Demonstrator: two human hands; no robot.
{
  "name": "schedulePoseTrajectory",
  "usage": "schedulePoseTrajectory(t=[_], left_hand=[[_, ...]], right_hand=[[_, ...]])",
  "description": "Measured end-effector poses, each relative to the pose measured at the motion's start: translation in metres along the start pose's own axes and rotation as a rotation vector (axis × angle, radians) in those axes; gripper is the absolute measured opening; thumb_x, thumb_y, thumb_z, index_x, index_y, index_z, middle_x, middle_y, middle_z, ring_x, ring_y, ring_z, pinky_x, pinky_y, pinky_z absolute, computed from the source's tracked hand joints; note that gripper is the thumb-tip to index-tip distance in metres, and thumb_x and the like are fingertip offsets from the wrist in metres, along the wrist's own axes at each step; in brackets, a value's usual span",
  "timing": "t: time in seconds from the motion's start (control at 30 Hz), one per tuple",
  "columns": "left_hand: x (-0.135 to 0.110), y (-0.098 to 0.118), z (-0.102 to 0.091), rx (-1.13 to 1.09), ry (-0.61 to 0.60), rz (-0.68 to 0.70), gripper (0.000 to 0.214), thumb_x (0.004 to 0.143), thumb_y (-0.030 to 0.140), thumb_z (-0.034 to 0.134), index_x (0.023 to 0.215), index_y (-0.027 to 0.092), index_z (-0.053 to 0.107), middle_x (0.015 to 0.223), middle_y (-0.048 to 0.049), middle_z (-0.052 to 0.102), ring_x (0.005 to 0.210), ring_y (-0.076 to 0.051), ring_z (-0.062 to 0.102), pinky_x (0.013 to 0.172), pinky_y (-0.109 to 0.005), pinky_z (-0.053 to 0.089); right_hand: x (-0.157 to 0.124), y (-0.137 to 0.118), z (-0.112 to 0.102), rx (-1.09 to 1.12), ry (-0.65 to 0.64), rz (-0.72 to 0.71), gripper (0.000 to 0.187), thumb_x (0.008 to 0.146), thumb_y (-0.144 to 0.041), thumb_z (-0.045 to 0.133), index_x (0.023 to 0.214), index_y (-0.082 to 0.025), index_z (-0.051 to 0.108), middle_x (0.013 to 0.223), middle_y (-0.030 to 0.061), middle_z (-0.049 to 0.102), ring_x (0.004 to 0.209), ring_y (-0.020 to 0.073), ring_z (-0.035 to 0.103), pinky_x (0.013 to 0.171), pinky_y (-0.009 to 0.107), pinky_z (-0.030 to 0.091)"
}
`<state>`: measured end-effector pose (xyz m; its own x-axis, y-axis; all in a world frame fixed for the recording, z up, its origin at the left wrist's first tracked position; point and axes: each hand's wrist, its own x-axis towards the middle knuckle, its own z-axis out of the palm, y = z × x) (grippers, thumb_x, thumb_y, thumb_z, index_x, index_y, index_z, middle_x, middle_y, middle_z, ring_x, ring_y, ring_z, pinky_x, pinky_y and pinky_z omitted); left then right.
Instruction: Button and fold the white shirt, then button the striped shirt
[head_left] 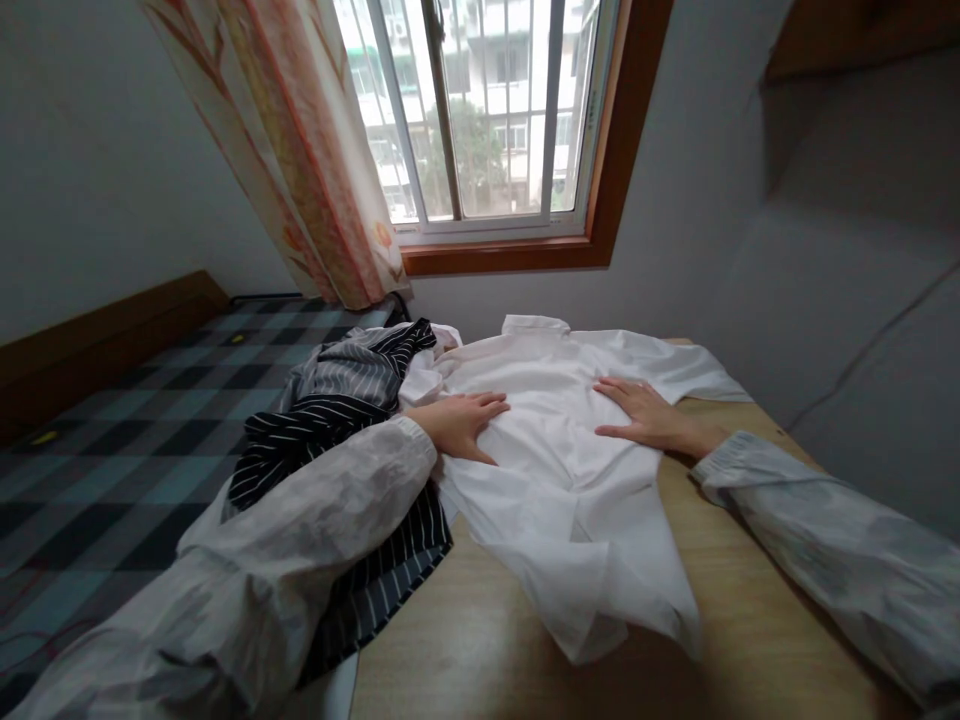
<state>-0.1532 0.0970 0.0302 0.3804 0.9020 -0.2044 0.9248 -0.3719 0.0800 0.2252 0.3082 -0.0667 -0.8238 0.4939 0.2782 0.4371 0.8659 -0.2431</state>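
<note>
My left hand [463, 424] and right hand [649, 416]: palms down, fingers spread wide, gripping nothing, both on white shirt [562, 470]. Shirt lies beneath and between them; collar [535, 325] beyond fingertips, lower end nearer me on table [450, 630]. Flat palms probably steady loose, creased cloth. Striped clothes [319, 430] heaped left of left hand, perhaps giving shirt room. Count: two hands, one white shirt, one table, one heap, garments too tangled to number.

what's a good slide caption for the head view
Hands spread on a white shirt, laid out on a table by a window.
</note>
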Motion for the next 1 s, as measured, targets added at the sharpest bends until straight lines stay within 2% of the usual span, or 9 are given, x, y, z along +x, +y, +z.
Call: schedulePoseTrajectory(t=[0.07, 0.17, 0.33, 0.43, 0.57, 0.7, 0.83, 0.9, 1.0], left_hand=[[-0.007, -0.008, -0.005, -0.029, -0.030, 0.002, 0.114, 0.080, 0.074, 0.088, 0.173, 0.021, 0.047, 0.183, -0.0213, 0.041, 0.160, -0.039, 0.053, 0.127, -0.041, 0.043], [-0.015, -0.013, -0.019, -0.091, -0.025, -0.031, 0.101, 0.077, 0.066, 0.093, 0.161, 0.020, 0.061, 0.168, -0.0193, 0.059, 0.141, -0.036, 0.068, 0.118, -0.037, 0.050], [-0.019, 0.003, -0.034, -0.326, -0.028, 0.015, 0.057, 0.077, 0.060, 0.096, 0.120, 0.024, 0.083, 0.129, -0.0083, 0.078, 0.109, -0.024, 0.073, 0.099, -0.031, 0.054], [-0.016, 0.012, -0.028, -0.492, -0.182, 0.039, 0.049, 0.072, 0.057, 0.099, 0.107, 0.025, 0.085, 0.110, -0.0028, 0.079, 0.097, -0.020, 0.071, 0.089, -0.027, 0.053], [-0.010, 0.007, -0.011, -0.591, -0.307, 0.035, 0.031, 0.068, 0.037, 0.097, 0.090, 0.022, 0.082, 0.090, 0.0012, 0.076, 0.083, -0.017, 0.066, 0.080, -0.026, 0.051], [-0.008, -0.010, -0.009, -0.589, -0.345, -0.041, 0.017, 0.068, 0.028, 0.089, 0.077, 0.020, 0.077, 0.072, 0.0030, 0.070, 0.070, -0.016, 0.060, 0.070, -0.027, 0.046], [-0.012, -0.029, -0.021, -0.338, -0.285, -0.067, 0.011, 0.068, 0.024, 0.085, 0.075, 0.020, 0.077, 0.070, 0.0022, 0.070, 0.065, -0.016, 0.056, 0.068, -0.030, 0.043], [-0.013, -0.038, -0.027, -0.124, -0.183, -0.082, 0.009, 0.070, 0.021, 0.081, 0.078, 0.022, 0.080, 0.075, -0.0005, 0.074, 0.070, -0.020, 0.061, 0.073, -0.033, 0.047], [-0.013, -0.045, -0.032, 0.072, -0.028, -0.111, 0.013, 0.077, 0.016, 0.072, 0.083, 0.022, 0.082, 0.093, -0.0078, 0.081, 0.091, -0.028, 0.071, 0.096, -0.041, 0.052]], right_hand=[[-0.008, 0.009, -0.005, -0.008, -0.024, 0.035, 0.081, 0.095, -0.074, 0.074, 0.163, -0.033, 0.059, 0.175, 0.0167, 0.054, 0.159, 0.0451, 0.052, 0.128, 0.068, 0.042], [-0.013, 0.008, -0.024, 0.005, -0.026, 0.011, 0.075, 0.092, -0.069, 0.078, 0.153, -0.027, 0.068, 0.163, 0.0188, 0.064, 0.150, 0.0458, 0.060, 0.124, 0.063, 0.049], [-0.022, -0.034, -0.051, 0.093, 0.089, -0.153, 0.034, 0.100, -0.051, 0.075, 0.126, -0.029, 0.075, 0.131, 0.0151, 0.076, 0.124, 0.0404, 0.070, 0.112, 0.059, 0.055], [-0.031, -0.055, -0.051, 0.208, 0.038, -0.337, 0.027, 0.103, -0.053, 0.073, 0.115, -0.029, 0.075, 0.114, 0.0126, 0.077, 0.106, 0.0344, 0.071, 0.097, 0.050, 0.058], [-0.036, -0.059, -0.037, 0.174, -0.032, -0.476, 0.029, 0.114, -0.048, 0.061, 0.098, -0.026, 0.072, 0.095, 0.0091, 0.074, 0.088, 0.0269, 0.068, 0.084, 0.042, 0.055], [-0.039, -0.041, -0.035, 0.096, -0.018, -0.359, 0.039, 0.118, -0.048, 0.053, 0.091, -0.026, 0.071, 0.087, 0.0083, 0.074, 0.082, 0.0261, 0.069, 0.080, 0.039, 0.052], [-0.039, -0.012, -0.053, -0.003, -0.011, -0.142, 0.046, 0.117, -0.055, 0.049, 0.087, -0.026, 0.068, 0.088, 0.0105, 0.076, 0.081, 0.0282, 0.071, 0.079, 0.039, 0.049], [-0.037, 0.002, -0.061, -0.061, 0.019, -0.012, 0.046, 0.116, -0.057, 0.048, 0.092, -0.026, 0.071, 0.089, 0.0114, 0.078, 0.082, 0.0294, 0.072, 0.080, 0.040, 0.048], [-0.031, 0.015, -0.060, -0.102, 0.097, 0.188, 0.043, 0.114, -0.059, 0.047, 0.103, -0.027, 0.074, 0.086, 0.0103, 0.079, 0.079, 0.0303, 0.072, 0.075, 0.039, 0.046]])
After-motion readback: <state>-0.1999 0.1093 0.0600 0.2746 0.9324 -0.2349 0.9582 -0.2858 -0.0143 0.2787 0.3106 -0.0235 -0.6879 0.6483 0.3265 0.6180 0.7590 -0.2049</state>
